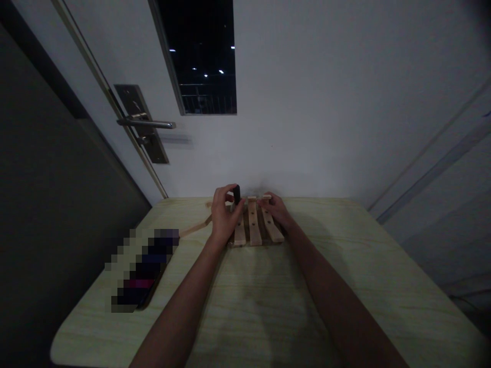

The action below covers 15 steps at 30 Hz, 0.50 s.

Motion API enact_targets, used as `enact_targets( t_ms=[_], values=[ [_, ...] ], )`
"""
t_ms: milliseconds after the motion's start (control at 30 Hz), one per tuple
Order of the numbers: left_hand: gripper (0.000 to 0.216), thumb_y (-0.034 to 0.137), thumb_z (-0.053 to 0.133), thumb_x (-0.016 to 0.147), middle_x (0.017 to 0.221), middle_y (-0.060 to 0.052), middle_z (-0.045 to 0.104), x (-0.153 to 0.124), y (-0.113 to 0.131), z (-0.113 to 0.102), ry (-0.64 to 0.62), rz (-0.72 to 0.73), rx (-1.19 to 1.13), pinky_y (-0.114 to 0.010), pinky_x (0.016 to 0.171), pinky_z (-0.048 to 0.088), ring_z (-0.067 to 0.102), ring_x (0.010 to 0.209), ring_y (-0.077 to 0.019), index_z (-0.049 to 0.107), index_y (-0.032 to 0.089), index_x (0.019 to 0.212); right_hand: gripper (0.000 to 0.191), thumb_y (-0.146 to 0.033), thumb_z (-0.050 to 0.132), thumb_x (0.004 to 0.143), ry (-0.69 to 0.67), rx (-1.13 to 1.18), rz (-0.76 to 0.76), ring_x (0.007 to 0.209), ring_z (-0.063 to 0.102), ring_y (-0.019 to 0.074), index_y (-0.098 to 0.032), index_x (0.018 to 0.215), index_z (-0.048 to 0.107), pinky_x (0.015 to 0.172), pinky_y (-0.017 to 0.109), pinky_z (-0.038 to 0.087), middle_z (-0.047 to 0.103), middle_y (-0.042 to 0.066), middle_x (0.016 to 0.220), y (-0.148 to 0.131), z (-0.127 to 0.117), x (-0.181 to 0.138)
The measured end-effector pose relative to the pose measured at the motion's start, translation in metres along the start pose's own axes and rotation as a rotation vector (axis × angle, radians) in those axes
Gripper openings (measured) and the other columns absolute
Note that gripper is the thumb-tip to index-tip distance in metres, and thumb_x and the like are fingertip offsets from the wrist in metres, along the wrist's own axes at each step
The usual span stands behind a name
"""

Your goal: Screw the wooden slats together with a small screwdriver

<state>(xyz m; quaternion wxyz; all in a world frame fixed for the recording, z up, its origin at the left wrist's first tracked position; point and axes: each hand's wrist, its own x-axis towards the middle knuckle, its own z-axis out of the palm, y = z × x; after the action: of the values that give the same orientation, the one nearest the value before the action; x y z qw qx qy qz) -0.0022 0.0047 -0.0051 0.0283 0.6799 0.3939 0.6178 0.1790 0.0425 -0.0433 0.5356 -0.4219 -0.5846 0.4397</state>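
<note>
The left hand [224, 217] pinches an upright black block [237, 193] at the wooden slats [253, 227] near the worktop's [345, 255] far edge, while the right hand [279, 209], grip indeterminate, curls round the rightmost slat [274, 234], ideally bracing it.

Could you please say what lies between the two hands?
In the head view, the middle holed wooden strip lies between the left hand and right hand.
</note>
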Motion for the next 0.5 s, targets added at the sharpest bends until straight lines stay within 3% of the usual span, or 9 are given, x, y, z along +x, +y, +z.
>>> enact_targets(
  t_ms=[267, 500],
  values=[
    [0.04, 0.023, 0.065, 0.079, 0.085, -0.001, 0.054, -0.0003, 0.0001, -0.0008, 0.003, 0.011, 0.028, -0.028, 0.069, 0.048, 0.053, 0.072, -0.0123, 0.052, 0.022, 0.116, 0.035, -0.047, 0.07, 0.061, 0.01, -0.004, -0.003, 0.06, 0.045, 0.0107, -0.021, 0.07, 0.048, 0.055, 0.023, 0.036, 0.05, -0.004, 0.064, 0.0011, 0.0005, 0.0008],
    [0.049, 0.024, 0.063, 0.079, 0.092, -0.003, 0.06, -0.0018, 0.0004, 0.001, -0.001, -0.025, -0.035, -0.028, 0.068, 0.051, 0.056, 0.072, -0.0127, 0.046, 0.024, 0.125, 0.034, -0.046, 0.07, 0.062, 0.004, -0.003, -0.005, 0.06, 0.044, 0.0104, -0.02, 0.07, 0.049, 0.056, 0.023, 0.037, 0.049, -0.004, 0.064, 0.0015, 0.0, 0.0016]
  ],
)
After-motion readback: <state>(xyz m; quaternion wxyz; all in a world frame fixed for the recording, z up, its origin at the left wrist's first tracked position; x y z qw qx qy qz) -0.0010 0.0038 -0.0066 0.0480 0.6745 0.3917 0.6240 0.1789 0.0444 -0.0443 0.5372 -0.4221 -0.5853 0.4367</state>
